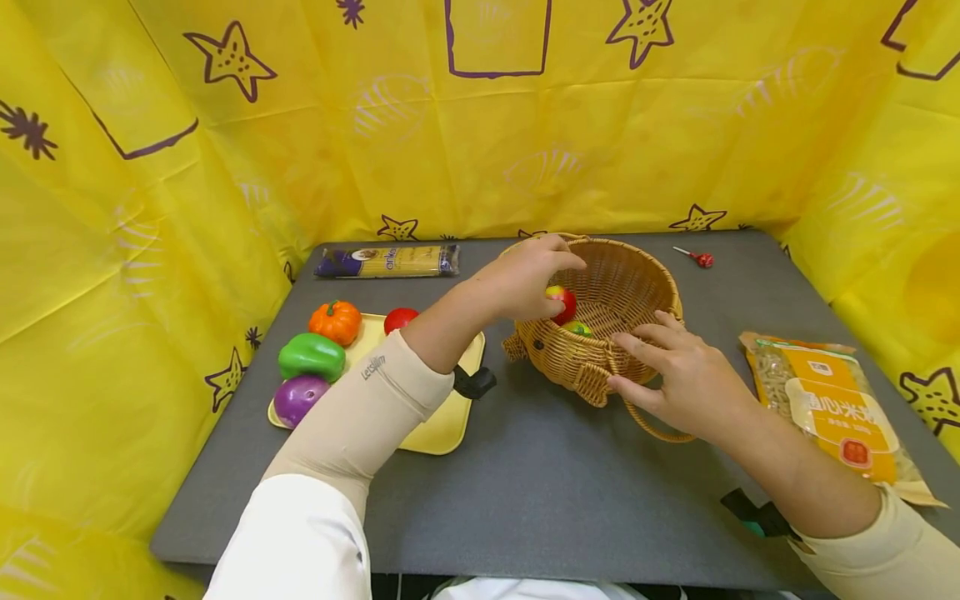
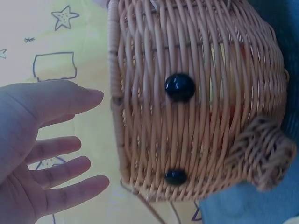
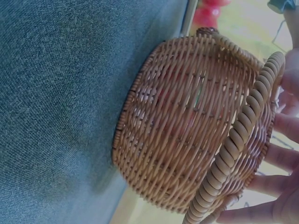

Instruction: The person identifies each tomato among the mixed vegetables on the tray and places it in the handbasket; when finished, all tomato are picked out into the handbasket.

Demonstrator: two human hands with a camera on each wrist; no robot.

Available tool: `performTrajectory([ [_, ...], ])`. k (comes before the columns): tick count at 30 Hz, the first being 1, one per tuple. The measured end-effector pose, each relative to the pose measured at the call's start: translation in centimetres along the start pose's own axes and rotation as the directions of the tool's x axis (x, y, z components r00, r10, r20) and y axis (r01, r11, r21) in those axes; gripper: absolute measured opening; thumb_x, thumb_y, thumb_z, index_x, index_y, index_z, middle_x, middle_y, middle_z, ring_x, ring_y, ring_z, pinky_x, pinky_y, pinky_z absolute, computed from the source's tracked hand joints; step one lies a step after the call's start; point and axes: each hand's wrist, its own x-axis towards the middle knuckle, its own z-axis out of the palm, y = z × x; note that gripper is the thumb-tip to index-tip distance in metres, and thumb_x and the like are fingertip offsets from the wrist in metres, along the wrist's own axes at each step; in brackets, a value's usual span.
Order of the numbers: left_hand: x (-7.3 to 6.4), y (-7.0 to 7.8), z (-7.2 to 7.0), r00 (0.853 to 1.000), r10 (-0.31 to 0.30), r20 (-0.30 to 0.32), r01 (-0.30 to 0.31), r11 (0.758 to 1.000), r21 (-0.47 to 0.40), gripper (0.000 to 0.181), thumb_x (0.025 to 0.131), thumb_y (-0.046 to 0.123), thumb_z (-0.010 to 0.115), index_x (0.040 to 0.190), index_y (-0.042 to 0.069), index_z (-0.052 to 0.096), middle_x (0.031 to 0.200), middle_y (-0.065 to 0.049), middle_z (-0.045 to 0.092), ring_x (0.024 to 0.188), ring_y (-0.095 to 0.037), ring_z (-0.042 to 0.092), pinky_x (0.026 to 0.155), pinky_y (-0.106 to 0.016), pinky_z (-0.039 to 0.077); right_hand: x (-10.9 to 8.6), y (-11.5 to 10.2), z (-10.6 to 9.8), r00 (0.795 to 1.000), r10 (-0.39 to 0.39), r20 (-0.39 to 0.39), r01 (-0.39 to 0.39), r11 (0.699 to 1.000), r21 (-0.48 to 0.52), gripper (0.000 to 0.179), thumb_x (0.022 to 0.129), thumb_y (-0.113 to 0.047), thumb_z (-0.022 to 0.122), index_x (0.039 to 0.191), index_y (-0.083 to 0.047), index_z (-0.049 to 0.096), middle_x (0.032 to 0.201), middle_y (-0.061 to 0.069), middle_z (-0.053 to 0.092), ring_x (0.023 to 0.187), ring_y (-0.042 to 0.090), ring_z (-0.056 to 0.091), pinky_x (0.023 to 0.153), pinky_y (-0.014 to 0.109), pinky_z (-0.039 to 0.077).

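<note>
A wicker basket (image 1: 558,354) with dark bead eyes and a woven snout stands on the grey table. Inside it lie a red-and-yellow toy apple (image 1: 567,310) and a greenish item (image 1: 577,328), partly hidden by the wall. My left hand (image 1: 528,279) hovers over the basket's left rim, fingers spread; the left wrist view shows it apart from the wicker and holding nothing. At the right side, my right hand (image 1: 690,375) has its fingers extended near the rim. Whether they touch it I cannot tell. A twisted handle (image 3: 233,144) hangs down on that side.
Left of the basket, a yellow tray (image 1: 442,433) bears a toy pumpkin (image 1: 335,323), green pepper (image 1: 311,357), purple round vegetable (image 1: 300,400) and red tomato (image 1: 400,319). Spaghetti (image 1: 397,261) lies behind; a lollipop (image 1: 702,260) and an orange food bag (image 1: 840,408) lie right.
</note>
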Motion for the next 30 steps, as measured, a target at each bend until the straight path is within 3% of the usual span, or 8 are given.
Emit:
performTrajectory([
  [3,-0.8,-0.6,-0.4,1.000,-0.010,-0.016,0.010,1.000,-0.024,0.060,0.094,0.029,0.073,0.149,0.019,0.053,0.147,-0.006,0.048,0.132,-0.025,0.049,0.109,-0.037,0.044,0.0,0.0,0.0,1.000,0.005,0.001,-0.005,1.000,-0.003,0.053,0.077,-0.036,0.087,0.124,-0.014,0.075,0.112,0.013,0.072,0.120,0.055,0.059,0.091,0.067,0.051],
  [7,-1.9,-1.8,-0.8,0.999,-0.043,-0.023,0.042,0.997,-0.064,0.060,0.094,0.029,0.072,0.150,0.019,0.052,0.145,-0.006,0.048,0.126,-0.024,0.051,0.105,-0.038,0.047,0.0,0.0,0.1,1.000,0.017,0.010,-0.017,1.000,-0.010,0.053,0.077,-0.038,0.087,0.123,-0.014,0.075,0.113,0.013,0.072,0.120,0.056,0.059,0.089,0.069,0.051],
  [10,-2.5,-3.1,-0.7,0.997,-0.069,-0.028,0.066,0.995,-0.074,0.059,0.094,0.028,0.072,0.149,0.018,0.053,0.143,-0.007,0.049,0.122,-0.024,0.053,0.100,-0.038,0.049,0.0,-0.1,0.0,0.999,0.029,0.022,-0.029,1.000,-0.013,0.054,0.076,-0.037,0.087,0.123,-0.013,0.075,0.114,0.013,0.071,0.121,0.056,0.058,0.089,0.070,0.050],
  [13,-3.0,-4.4,-0.3,0.995,-0.101,-0.016,0.100,0.993,-0.064,0.059,0.093,0.028,0.074,0.148,0.018,0.055,0.143,-0.008,0.049,0.126,-0.026,0.052,0.105,-0.040,0.048,-0.1,-0.1,-0.1,0.999,0.034,0.025,-0.034,0.999,-0.014,0.055,0.078,-0.038,0.086,0.124,-0.012,0.075,0.115,0.015,0.071,0.121,0.056,0.058,0.090,0.069,0.050],
  [16,-3.4,-5.6,0.2,0.988,-0.150,0.031,0.151,0.988,-0.035,0.062,0.092,0.029,0.076,0.149,0.017,0.054,0.145,-0.010,0.048,0.131,-0.030,0.050,0.110,-0.044,0.045,-0.1,0.0,0.0,0.999,0.034,0.020,-0.034,0.999,-0.013,0.056,0.078,-0.041,0.086,0.125,-0.013,0.075,0.117,0.016,0.071,0.122,0.057,0.057,0.091,0.069,0.050],
  [22,-4.5,-7.8,1.9,0.959,-0.228,0.168,0.223,0.974,0.050,0.065,0.091,0.029,0.076,0.150,0.015,0.053,0.146,-0.016,0.048,0.132,-0.034,0.050,0.112,-0.047,0.042,-0.1,0.0,0.1,0.999,0.035,0.024,-0.035,0.999,-0.012,0.056,0.077,-0.039,0.087,0.125,-0.013,0.074,0.118,0.015,0.071,0.122,0.057,0.057,0.091,0.070,0.049],
  [30,-6.1,-9.7,3.2,0.934,-0.274,0.228,0.264,0.962,0.074,0.057,0.085,0.015,0.075,0.140,0.010,0.063,0.136,-0.016,0.060,0.113,-0.030,0.056,0.097,-0.040,0.051,0.1,-0.1,0.0,0.999,0.037,0.035,-0.037,0.999,-0.015,0.056,0.076,-0.037,0.088,0.125,-0.014,0.074,0.113,0.012,0.071,0.122,0.056,0.057,0.092,0.069,0.050],
])
